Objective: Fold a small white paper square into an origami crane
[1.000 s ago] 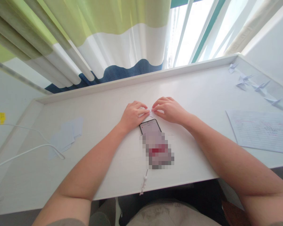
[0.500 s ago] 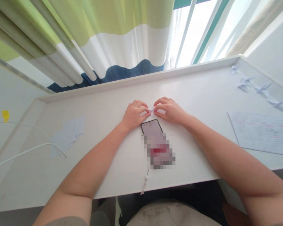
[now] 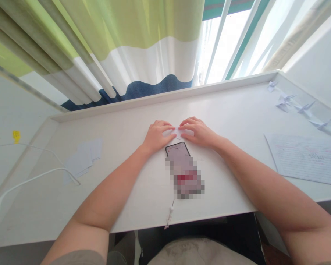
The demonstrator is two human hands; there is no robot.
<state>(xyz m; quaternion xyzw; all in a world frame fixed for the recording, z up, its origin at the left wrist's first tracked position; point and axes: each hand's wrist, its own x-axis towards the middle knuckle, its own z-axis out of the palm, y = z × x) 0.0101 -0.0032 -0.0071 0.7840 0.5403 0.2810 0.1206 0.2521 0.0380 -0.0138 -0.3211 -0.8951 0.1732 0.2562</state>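
A small piece of white folded paper (image 3: 178, 131) lies low on the white desk (image 3: 143, 191), between my two hands. My left hand (image 3: 159, 135) pinches its left side with thumb and fingers. From the right, my right hand (image 3: 198, 131) grips the other side, its fingertips close to those of the left. Fingers cover much of the paper, so its folded shape is hard to make out. Just in front of the hands lies a phone (image 3: 179, 150) with its screen lit and partly blurred. A beaded strap (image 3: 170, 211) trails from it to the desk's front edge.
Several folded paper birds (image 3: 305, 107) stand at the far right. Lined, written-on sheets (image 3: 292, 162) lie nearer on that side. Loose white paper slips (image 3: 85, 156) and a white cable (image 3: 41, 172) are at left. A raised rim (image 3: 165, 98) runs along the back below the curtain (image 3: 154, 55).
The fingers have shifted slightly on the folded paper, and more of it shows between the hands. The view has tilted a little; phone and loose papers stay in place.
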